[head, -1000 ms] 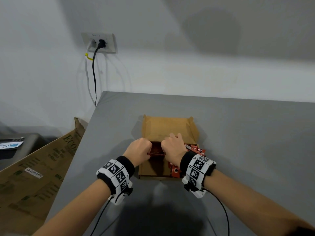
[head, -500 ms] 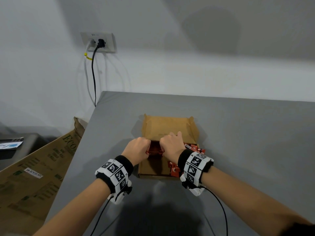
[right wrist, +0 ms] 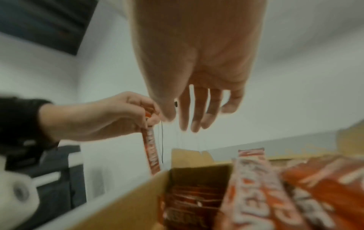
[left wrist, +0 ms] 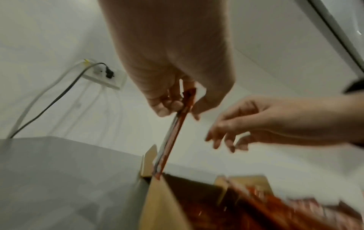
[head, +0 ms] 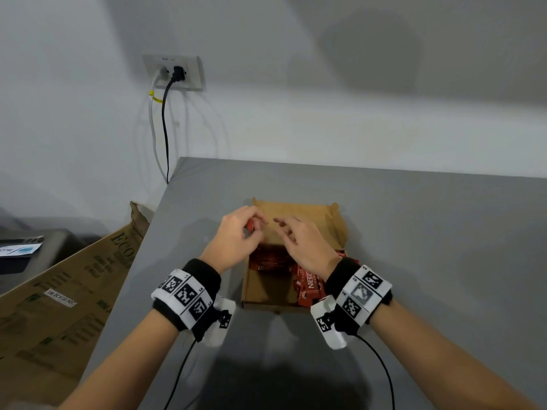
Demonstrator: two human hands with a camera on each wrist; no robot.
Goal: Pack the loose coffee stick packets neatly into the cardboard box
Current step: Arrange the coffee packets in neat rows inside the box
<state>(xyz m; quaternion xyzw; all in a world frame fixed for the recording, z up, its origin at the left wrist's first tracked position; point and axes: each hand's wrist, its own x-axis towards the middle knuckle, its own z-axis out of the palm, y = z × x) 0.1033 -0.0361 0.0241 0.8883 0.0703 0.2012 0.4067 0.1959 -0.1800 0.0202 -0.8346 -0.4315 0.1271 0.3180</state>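
An open brown cardboard box (head: 260, 294) sits on the grey table, holding several red coffee stick packets (head: 270, 261); more packets (head: 309, 287) lean over its right side. My left hand (head: 236, 235) is raised above the box's left wall and pinches one red coffee stick packet (left wrist: 173, 132) by its top end, so that it hangs down towards the box edge (right wrist: 150, 149). My right hand (head: 299, 241) hovers beside it over the box, fingers spread and relaxed (right wrist: 199, 109), holding nothing.
The grey table (head: 429, 247) stretches right and towards me. A large flattened cardboard carton (head: 65, 291) leans off the table's left edge. A wall socket (head: 174, 73) with cables hangs at the back left.
Both hands were pressed down together on the packets in the box; now they have lifted, the left one carrying a single packet and the right one opened.
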